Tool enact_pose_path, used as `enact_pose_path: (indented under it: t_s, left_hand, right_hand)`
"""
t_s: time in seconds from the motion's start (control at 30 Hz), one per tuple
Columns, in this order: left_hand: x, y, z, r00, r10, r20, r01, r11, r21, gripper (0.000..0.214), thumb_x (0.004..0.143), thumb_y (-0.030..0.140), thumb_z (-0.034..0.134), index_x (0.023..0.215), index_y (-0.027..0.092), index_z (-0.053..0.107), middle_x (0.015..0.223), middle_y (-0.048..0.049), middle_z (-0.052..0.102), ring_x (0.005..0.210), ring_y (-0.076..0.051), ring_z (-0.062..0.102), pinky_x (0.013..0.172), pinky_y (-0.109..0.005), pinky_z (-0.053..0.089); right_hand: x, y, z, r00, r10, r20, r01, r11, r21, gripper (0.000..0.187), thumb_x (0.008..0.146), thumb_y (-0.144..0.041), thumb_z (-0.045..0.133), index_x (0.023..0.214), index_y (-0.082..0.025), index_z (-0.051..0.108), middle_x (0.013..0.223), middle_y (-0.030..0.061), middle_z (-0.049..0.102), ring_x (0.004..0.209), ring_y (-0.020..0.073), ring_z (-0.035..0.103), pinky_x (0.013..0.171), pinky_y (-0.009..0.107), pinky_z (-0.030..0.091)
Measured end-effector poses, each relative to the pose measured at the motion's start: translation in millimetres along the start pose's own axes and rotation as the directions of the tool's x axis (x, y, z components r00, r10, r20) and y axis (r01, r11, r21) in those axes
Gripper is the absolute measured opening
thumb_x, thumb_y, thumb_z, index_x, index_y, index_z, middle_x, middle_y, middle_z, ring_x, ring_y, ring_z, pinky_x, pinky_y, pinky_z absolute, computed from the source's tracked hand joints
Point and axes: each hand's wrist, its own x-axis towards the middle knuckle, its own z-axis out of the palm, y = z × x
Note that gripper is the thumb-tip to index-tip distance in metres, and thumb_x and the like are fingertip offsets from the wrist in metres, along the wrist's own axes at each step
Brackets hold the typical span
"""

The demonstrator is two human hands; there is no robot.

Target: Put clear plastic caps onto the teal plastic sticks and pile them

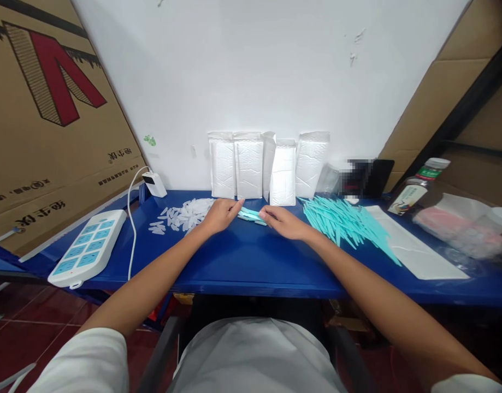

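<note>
One slim, shiny turquoise strip (251, 213) stretches between my hands, above the glossy blue table (242, 262): my left hand (221, 215) pinches one end, my right hand (287, 222) the other. Beside my left lie small translucent white slips (190, 213); right of me, a loose heap of long turquoise sticks (344, 218).

Pale grey-white shirt (259, 355), creased at front; short white sleeves (90, 360); forearms (152, 278) bare.
</note>
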Motion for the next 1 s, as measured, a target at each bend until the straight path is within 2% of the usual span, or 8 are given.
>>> enact_pose_path:
  t_s: [0.13, 0.23, 0.47, 0.6, 1.0]
  left_hand:
    - [-2.7, 5.2, 6.5, 1.000, 0.016, 0.013, -0.016, 0.998, -0.055, 0.061, 0.107, 0.050, 0.041, 0.056, 0.019, 0.043, 0.054, 0.0020, 0.035, 0.053, -0.012, 0.032, 0.058, -0.031, 0.022]
    - [-4.3, 8.7, 8.3, 0.998, 0.039, 0.044, -0.035, 0.996, -0.084, 0.055, 0.106, 0.050, 0.045, 0.061, 0.019, 0.043, 0.058, 0.0026, 0.035, 0.056, -0.013, 0.034, 0.059, -0.031, 0.023]
    - [-2.1, 11.3, 8.4, 0.999, 0.040, -0.034, -0.040, 0.999, 0.001, 0.055, 0.106, 0.047, 0.041, 0.060, 0.020, 0.031, 0.057, 0.0025, 0.026, 0.055, -0.012, 0.028, 0.060, -0.033, 0.018]
    - [1.2, 10.5, 4.7, 1.000, 0.014, -0.003, -0.014, 0.999, -0.035, 0.055, 0.106, 0.050, 0.039, 0.062, 0.020, 0.026, 0.060, 0.0024, 0.024, 0.056, -0.012, 0.026, 0.058, -0.032, 0.018]
    - [2.6, 6.8, 5.1, 1.000, 0.016, 0.002, -0.016, 1.000, 0.009, 0.055, 0.106, 0.051, 0.037, 0.061, 0.021, 0.024, 0.057, 0.0033, 0.024, 0.055, -0.010, 0.025, 0.057, -0.031, 0.017]
  right_hand:
    - [1.0, -1.4, 6.8, 0.998, -0.065, 0.004, 0.065, 0.996, -0.058, 0.047, 0.109, -0.055, 0.042, 0.090, -0.019, 0.066, 0.085, 0.0032, 0.067, 0.076, 0.0173, 0.058, 0.075, 0.030, 0.040]
    - [0.9, -1.2, 7.2, 0.999, -0.054, -0.003, 0.053, 0.995, -0.082, 0.053, 0.107, -0.060, 0.045, 0.082, -0.019, 0.068, 0.078, 0.0030, 0.066, 0.071, 0.0169, 0.056, 0.071, 0.030, 0.038]
    - [2.4, -6.0, 8.0, 0.999, 0.033, 0.032, -0.035, 0.995, 0.093, 0.058, 0.099, -0.070, 0.052, 0.080, -0.019, 0.070, 0.060, -0.0018, 0.053, 0.058, 0.0143, 0.047, 0.060, 0.028, 0.035]
    - [3.8, -6.9, 3.8, 0.996, 0.053, 0.078, -0.066, 0.981, 0.180, 0.056, 0.098, -0.070, 0.055, 0.082, -0.018, 0.070, 0.057, -0.0044, 0.046, 0.053, 0.0122, 0.040, 0.056, 0.027, 0.032]
    - [3.1, -5.3, -3.6, 0.992, 0.066, 0.111, -0.087, 0.976, 0.200, 0.055, 0.096, -0.069, 0.060, 0.081, -0.017, 0.071, 0.057, -0.0038, 0.047, 0.053, 0.0113, 0.040, 0.053, 0.026, 0.030]
